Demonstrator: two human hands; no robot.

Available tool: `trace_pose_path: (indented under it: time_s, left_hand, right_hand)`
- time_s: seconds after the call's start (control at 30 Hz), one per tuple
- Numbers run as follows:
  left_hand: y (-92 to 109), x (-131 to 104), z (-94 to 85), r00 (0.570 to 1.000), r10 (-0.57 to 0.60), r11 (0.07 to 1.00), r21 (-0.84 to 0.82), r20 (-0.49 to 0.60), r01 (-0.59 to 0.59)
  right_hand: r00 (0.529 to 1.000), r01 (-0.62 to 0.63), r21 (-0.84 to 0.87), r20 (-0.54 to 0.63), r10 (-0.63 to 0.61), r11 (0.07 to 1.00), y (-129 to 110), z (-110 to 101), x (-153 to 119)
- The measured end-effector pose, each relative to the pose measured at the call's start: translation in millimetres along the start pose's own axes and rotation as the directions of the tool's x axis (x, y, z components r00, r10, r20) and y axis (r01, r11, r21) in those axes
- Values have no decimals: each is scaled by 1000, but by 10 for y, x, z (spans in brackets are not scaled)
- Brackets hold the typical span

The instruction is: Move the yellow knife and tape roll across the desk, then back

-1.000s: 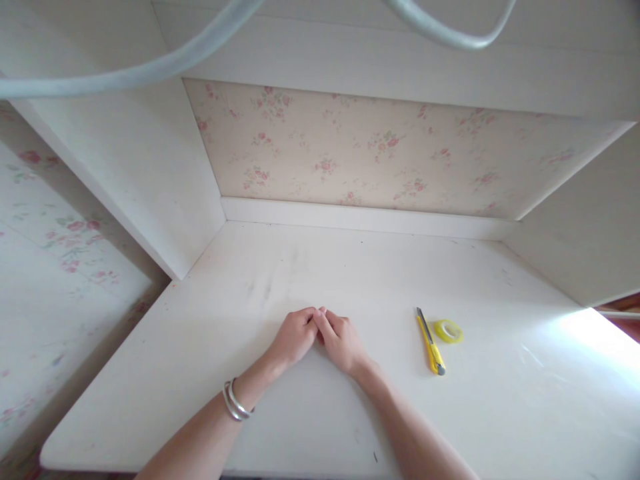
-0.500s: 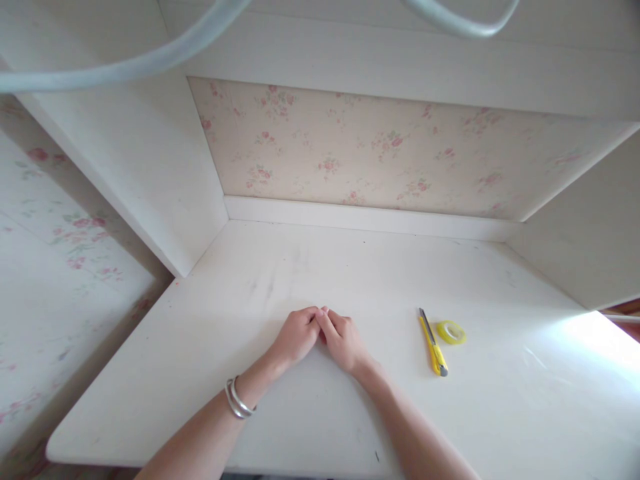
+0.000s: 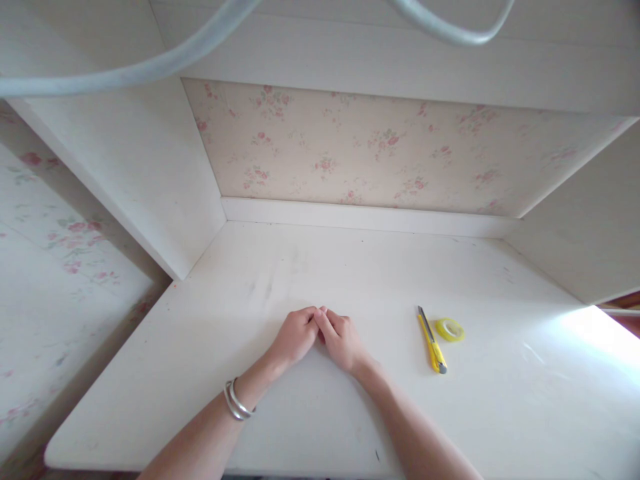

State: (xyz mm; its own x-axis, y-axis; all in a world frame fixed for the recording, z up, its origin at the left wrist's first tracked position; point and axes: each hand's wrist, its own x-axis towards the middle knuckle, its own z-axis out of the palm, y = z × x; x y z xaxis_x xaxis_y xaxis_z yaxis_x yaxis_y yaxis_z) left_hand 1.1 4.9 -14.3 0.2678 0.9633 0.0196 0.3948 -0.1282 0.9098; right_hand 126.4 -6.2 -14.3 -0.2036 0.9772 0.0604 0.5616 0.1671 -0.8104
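On the desk [image 3: 210, 347] your left hand [image 3: 296, 335] and right hand [image 3: 341, 340] rest together, fingertips touching, holding nothing. To their right: one knife [image 3: 431, 340], one tape roll [image 3: 449, 329], just beside each other.

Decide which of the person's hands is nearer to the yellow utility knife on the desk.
Right. The right hand rests on the desk with the yellow utility knife off to its right, apart from it. The left hand lies beyond the right one, farther away, fingers touching it.

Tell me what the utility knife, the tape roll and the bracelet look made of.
Utility knife: yellow, glossy body, probably plastic, with a dark metal-looking blade strip. Tape roll: translucent yellow film, likely plastic. Bracelet on the left wrist: silvery, shiny bands, apparently metal.
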Motion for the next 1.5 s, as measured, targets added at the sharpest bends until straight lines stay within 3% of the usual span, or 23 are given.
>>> trace_pose_path:
  time_s: [0.4, 0.5, 0.6, 0.67, 0.77, 0.87, 0.97, 1.13, 1.27, 1.4, 1.5]
  left_hand:
    - [-12, 10, 1, 999, 31, 999, 38, 9, -31]
    - [-27, -7, 24, 1000, 12, 993, 113, 23, -14]
    - [-45, -34, 54, 999, -3, 983, 185, 37, -4]
    - [-49, -53, 66, 999, 20, 973, 227, 51, -31]
    - [-32, -85, 72, 996, 69, 951, 297, 60, -84]
    - [10, -128, 71, 991, 114, 923, 361, 70, -131]
    - [51, -173, 69, 984, 157, 898, 403, 85, -178]
    - [65, -205, 52, 977, 185, 879, 428, 103, -212]
    - [58, -199, 63, 977, 180, 868, 449, 112, -211]
    - [70, -210, 86, 977, 175, 852, 479, 123, -213]
    - [89, -223, 84, 972, 197, 846, 480, 125, -233]
  right_hand:
    - [1000, 5, -31, 10, -4, 999, -23, -37, -18]
    - [998, 16, -101, -65, -23, 995, -45, -229, -147]
    - [958, -63, -259, -288, -15, 964, 73, -526, -363]
    - [917, -147, -414, -398, -34, 898, 239, -722, -521]
    - [910, -277, -589, -415, 10, 759, 506, -896, -708]
    - [941, -302, -671, -322, 100, 678, 631, -871, -769]
    - [959, -263, -677, -264, 108, 688, 569, -760, -696]
    - [909, -352, -630, -406, 93, 692, 386, -798, -571]
    - [859, -497, -628, -456, 234, 599, 413, -934, -671]
    - [876, -482, -648, -383, 294, 590, 410, -877, -747]
    - [899, -430, -626, -358, 251, 650, 290, -688, -651]
